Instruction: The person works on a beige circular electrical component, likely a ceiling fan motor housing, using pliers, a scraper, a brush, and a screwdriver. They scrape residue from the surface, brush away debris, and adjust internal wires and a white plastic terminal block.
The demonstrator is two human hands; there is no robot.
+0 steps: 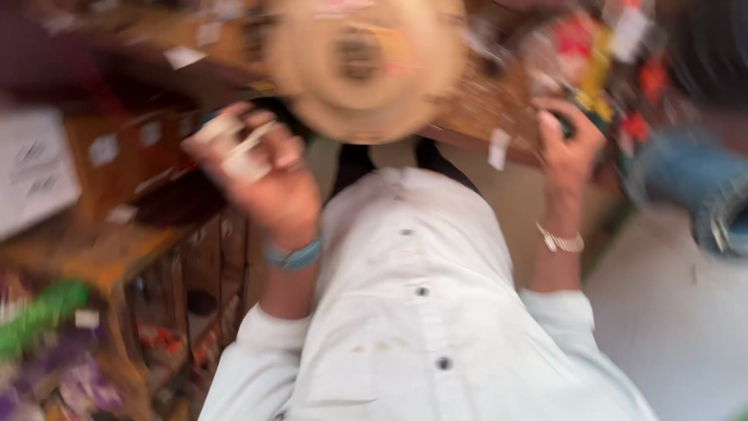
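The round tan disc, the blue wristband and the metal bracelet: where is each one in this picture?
Round tan disc (364,66), head view, on its blurred face.
Blue wristband (293,255), head view, on the band's front.
Metal bracelet (561,242), head view, on the links.

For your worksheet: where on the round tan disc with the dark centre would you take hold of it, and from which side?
Judging loosely from a blurred frame: grip the round tan disc at its lower rim, from below. That edge faces both raised hands, the left hand and right hand, and looks bare, while shelves crowd its sides.

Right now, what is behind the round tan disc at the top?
Behind the round tan disc, blurred wooden shelving with paper tags shows. Whatever is directly behind its middle is covered.
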